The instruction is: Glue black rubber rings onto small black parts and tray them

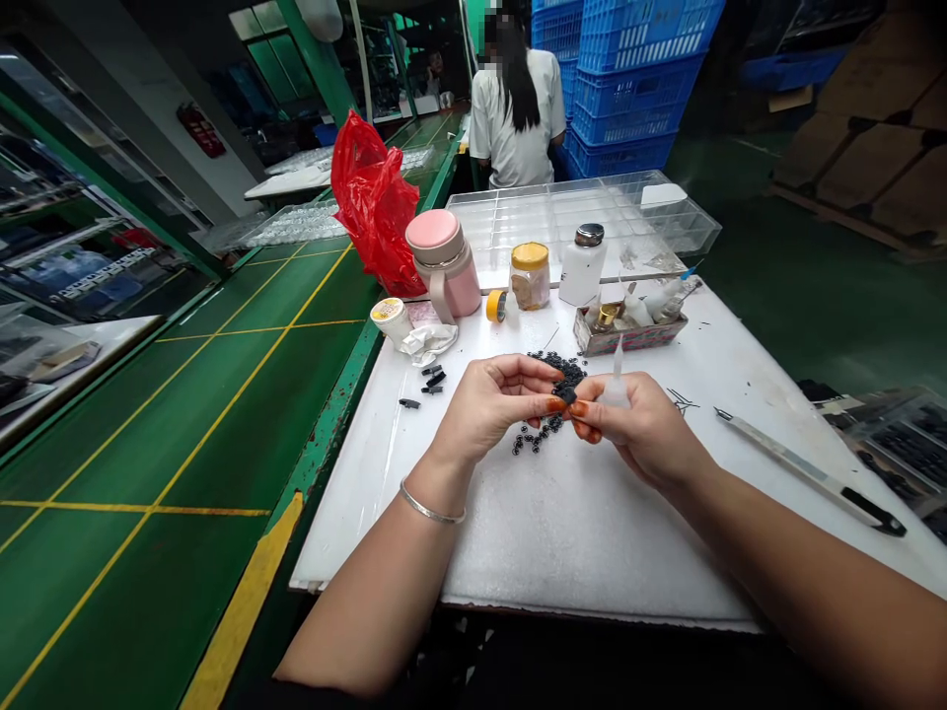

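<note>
component (566, 393), small and black, being held at the fingertips above a white tabletop (547, 542).
the component is being pinched between thumb and fingers of the left hand (492, 399) and is being touched by the right hand (640, 419), in whose curled fingers a translucent bottle (616, 391) is being held, nozzle up; small black rings (538, 441) are being partly hidden behind the hands.

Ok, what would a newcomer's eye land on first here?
Probably the red bag, bright at the far left of the white table, beside the pink mug. Then the left hand and right hand, fingertips meeting at a small black part above the table, with a nozzled bottle in the right.
</note>
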The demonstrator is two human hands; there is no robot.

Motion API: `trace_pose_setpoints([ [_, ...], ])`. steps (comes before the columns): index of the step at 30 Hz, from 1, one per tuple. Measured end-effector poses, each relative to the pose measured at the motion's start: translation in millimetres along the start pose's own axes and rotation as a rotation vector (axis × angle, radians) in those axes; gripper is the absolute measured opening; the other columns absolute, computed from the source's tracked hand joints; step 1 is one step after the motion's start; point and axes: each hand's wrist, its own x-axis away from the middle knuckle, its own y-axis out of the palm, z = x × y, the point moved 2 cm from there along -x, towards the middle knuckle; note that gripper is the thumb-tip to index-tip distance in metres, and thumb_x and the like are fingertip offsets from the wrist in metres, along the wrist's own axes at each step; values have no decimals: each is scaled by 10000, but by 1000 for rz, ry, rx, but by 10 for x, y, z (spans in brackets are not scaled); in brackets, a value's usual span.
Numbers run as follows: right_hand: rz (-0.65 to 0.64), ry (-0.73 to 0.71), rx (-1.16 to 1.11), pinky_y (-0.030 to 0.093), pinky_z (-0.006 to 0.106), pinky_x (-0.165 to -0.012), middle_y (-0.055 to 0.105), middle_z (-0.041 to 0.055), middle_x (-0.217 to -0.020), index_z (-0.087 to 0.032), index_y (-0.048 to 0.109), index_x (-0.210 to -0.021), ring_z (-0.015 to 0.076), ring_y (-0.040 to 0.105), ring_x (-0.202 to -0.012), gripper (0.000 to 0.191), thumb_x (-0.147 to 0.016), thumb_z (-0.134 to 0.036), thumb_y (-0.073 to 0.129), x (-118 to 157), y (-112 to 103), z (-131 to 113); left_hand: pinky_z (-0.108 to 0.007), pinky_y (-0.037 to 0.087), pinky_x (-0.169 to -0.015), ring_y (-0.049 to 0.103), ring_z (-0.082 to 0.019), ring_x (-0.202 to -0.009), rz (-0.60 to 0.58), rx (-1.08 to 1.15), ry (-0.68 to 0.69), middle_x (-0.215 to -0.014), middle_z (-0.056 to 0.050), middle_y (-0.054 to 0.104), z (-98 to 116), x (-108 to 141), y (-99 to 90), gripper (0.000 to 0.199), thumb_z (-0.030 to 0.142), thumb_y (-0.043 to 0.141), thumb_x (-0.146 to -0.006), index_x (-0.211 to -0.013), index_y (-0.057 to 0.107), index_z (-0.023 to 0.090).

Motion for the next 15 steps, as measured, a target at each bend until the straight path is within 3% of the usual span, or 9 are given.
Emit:
trace_pose_setpoints([
  [2, -69, 82, -160, 354, 206, -494, 567, 1, -547, -140, 604, -639, 84, 469, -513, 256, -745, -327, 742, -24, -10, 18, -175, 488, -508, 621, -107, -597, -18, 17, 5, -739, -43, 690, 3, 2, -2, 300, 190, 834, -656, -906, 680, 126],
  [5, -83, 84, -172, 351, 202, -492, 562, -1, -540, -139, 604, -637, 82, 469, -511, 256, -739, -325, 746, -17, -6, 16, -161, 471, -477, 601, -94, -569, -26, -6, 14, -729, -31, 676, 16, 6, -10, 336, 184, 838, -650, -923, 651, 124],
  [11, 116, -188, 349, 382, 211, -514, 601, 6, -565, -136, 643, -646, 88, 510, -523, 217, -803, -281, 676, 75, 25, -106, -139, 393, -413, 573, -85, -544, -27, -79, 9, -737, -36, 672, 37, 7, -18, 366, 224, 837, -658, -939, 622, 128],
  [15, 130, -230, 414, 390, 210, -501, 605, 1, -556, -139, 638, -646, 89, 516, -508, 241, -829, -296, 639, 83, 40, -135, -143, 395, -424, 575, -86, -546, -20, -75, 7, -737, -34, 673, 37, 8, -16, 362, 201, 842, -643, -921, 621, 130],
])
